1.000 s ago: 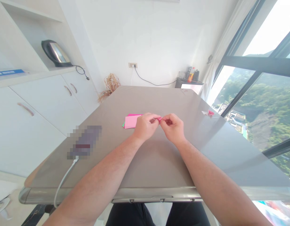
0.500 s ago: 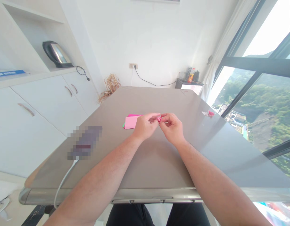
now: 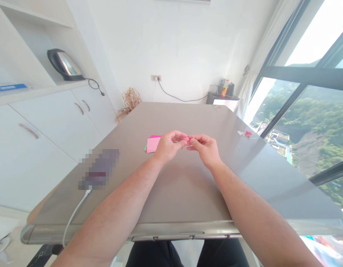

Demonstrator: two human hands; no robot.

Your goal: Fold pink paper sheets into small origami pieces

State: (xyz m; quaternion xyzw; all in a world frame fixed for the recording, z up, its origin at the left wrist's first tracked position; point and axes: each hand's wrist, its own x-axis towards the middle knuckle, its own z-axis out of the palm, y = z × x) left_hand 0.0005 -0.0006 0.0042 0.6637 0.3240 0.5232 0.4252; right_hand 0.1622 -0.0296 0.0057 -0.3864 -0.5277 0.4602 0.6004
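Observation:
A small folded piece of pink paper is pinched between both hands above the middle of the table; the fingers hide most of it. My left hand grips its left side with thumb and fingertips. On the other side, my right hand holds it with the thumb on top. Just left of my left hand lies a stack of coloured paper sheets, light pink uppermost, with magenta and green edges showing below. Part of that stack is covered by my left hand.
The grey table spans the view. A blurred-out flat dark object with a white cable lies at left. Near the right edge sits a small pink paper piece beside clear scraps. A kettle stands on the left shelf.
Both hands have shifted their fingers on the pink paper, and my right thumb now stretches toward the left one. My left hand has moved slightly left and up.

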